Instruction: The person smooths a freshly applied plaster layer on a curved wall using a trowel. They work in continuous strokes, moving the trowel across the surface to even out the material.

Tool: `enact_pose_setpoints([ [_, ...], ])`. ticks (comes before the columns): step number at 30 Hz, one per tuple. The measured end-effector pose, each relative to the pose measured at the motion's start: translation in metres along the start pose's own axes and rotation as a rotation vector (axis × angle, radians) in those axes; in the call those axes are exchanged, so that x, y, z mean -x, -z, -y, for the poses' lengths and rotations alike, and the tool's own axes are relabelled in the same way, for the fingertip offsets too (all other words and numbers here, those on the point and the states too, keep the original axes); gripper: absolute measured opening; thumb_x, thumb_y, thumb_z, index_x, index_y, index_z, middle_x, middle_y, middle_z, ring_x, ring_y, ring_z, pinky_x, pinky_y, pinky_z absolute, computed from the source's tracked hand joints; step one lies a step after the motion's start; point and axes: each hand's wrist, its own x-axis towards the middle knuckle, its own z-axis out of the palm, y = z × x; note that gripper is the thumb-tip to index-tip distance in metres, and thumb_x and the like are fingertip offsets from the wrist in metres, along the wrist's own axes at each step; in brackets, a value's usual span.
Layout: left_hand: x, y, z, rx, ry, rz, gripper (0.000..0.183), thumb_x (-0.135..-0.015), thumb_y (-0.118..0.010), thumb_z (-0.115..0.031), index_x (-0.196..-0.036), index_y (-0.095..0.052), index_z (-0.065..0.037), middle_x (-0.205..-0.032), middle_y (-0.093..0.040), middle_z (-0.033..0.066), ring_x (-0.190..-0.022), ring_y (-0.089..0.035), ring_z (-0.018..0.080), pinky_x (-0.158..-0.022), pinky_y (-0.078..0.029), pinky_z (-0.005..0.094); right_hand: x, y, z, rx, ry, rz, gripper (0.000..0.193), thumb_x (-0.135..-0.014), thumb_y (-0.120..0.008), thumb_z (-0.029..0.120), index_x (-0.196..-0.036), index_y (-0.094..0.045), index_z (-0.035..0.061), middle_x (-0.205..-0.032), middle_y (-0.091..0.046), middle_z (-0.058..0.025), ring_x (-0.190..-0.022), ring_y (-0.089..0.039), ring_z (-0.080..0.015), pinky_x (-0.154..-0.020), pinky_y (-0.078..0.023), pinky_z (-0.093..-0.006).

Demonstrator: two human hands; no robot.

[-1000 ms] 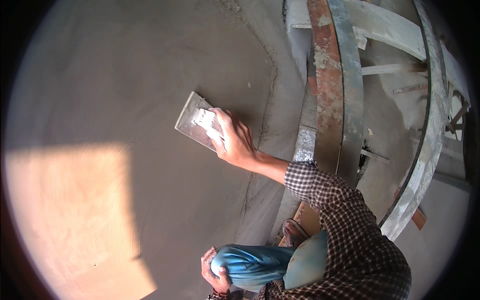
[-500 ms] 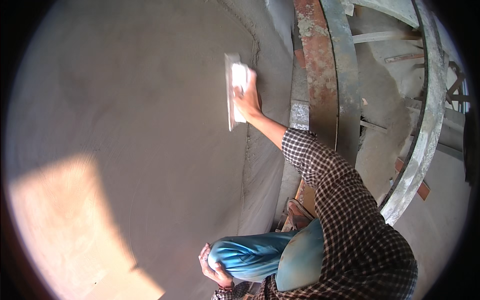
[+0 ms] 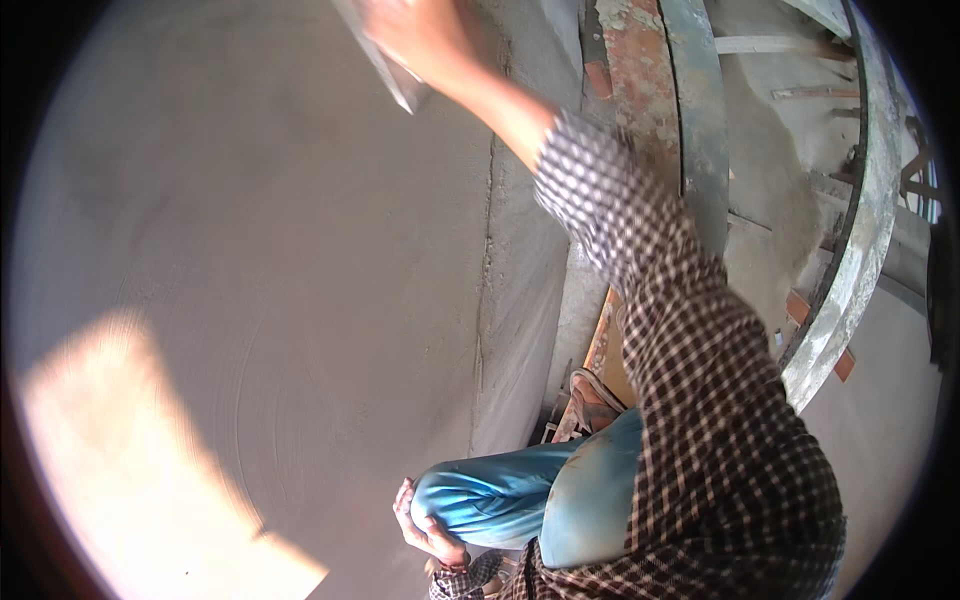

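My right hand [image 3: 420, 38] is closed around a plastering trowel [image 3: 388, 75] at the top of the view. Motion smears the hand, and the picture's upper edge cuts off part of the trowel. Its straight, pale blade edge lies over the grey plastered surface [image 3: 330, 270]; whether it touches cannot be told. Low in the view, my left hand [image 3: 430, 538] rests over my bent knee [image 3: 445, 505], fingers and thumb apart and no tool in it.
A rough seam [image 3: 488, 260] runs down the plaster's right side. Beyond it stand a stained board [image 3: 640, 80] and a grey strip [image 3: 700, 110]. Farther right curves a long pale beam [image 3: 845, 310], with brick pieces [image 3: 797, 307] near it. Bright light [image 3: 130, 420] falls at lower left.
My right hand has swept the trowel upward and left, partly past the top edge, with the arm stretched farther out. My left hand stays on the knee.
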Motion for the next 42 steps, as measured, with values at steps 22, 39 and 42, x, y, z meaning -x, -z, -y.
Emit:
enact_pose_setpoints([
  [22,-0.012,-0.007,0.017,0.042,-0.046,0.032,0.072,-0.107,-0.056,-0.058,-0.13,-0.067,0.009,-0.135,-0.068,0.0259,-0.13,-0.063,0.0385,-0.117,-0.044,0.0517,0.195,-0.002,-0.117,0.15,-0.569,-0.052,0.068,-0.104,-0.059,-0.001,-0.16,-0.026,0.0177,-0.144,-0.062,-0.0232,-0.125,-0.07,-0.0351,-0.094,-0.065,-0.0466],
  [39,0.002,0.001,0.019,-0.001,-0.089,-0.073,0.071,-0.106,-0.056,-0.057,-0.124,-0.069,0.01,-0.127,-0.072,0.0283,-0.12,-0.068,0.0403,-0.11,-0.05,0.0519,0.184,-0.044,0.006,0.026,0.162,0.019,0.077,-0.098,-0.066,0.007,-0.166,-0.029,0.0016,-0.143,-0.062,-0.0355,-0.127,-0.068,-0.0495,-0.107,-0.057,-0.0592],
  [42,0.015,0.002,-0.008,0.097,0.076,-0.092,0.065,-0.106,-0.062,-0.048,-0.137,-0.066,0.008,-0.14,-0.068,0.0278,-0.131,-0.064,0.041,-0.115,-0.046,0.0515,0.065,-0.025,0.054,0.272,-0.009,0.035,0.069,-0.101,-0.068,0.018,-0.163,-0.038,0.0177,-0.143,-0.065,-0.0236,-0.131,-0.063,-0.0481,-0.107,-0.051,-0.0628],
])
